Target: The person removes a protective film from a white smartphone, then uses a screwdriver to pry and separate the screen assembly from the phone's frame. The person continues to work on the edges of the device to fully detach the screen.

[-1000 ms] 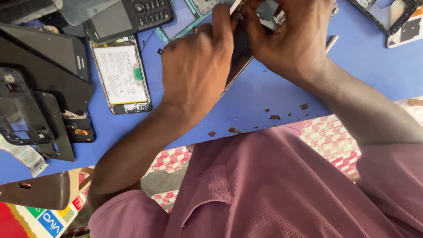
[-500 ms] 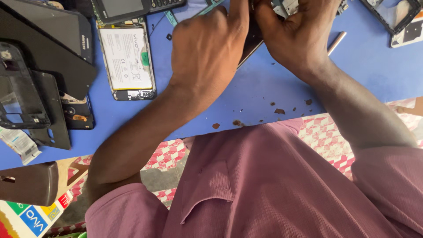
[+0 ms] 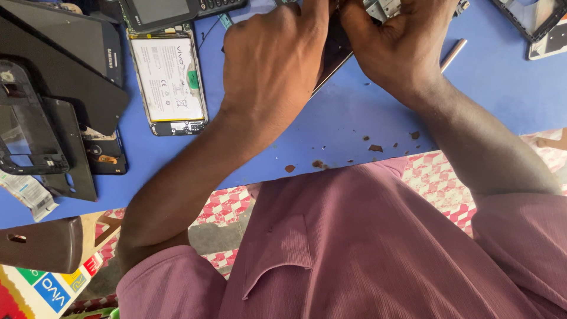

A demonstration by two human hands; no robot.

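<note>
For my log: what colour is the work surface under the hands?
Plain blue tabletop, dotted with small brown flecks; the head view shows it clearly.

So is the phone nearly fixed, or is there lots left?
Done: one phone already lies opened, its white battery showing, with dark covers stacked to its left. In hand: the left hand and right hand both grip a dark phone at the blue table edge. Left: that phone is mostly hidden, so I cannot tell.

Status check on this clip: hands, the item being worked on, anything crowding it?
Left hand and right hand both gripping dark phone on blue table. Opened phone with battery lies left, apart.
</note>
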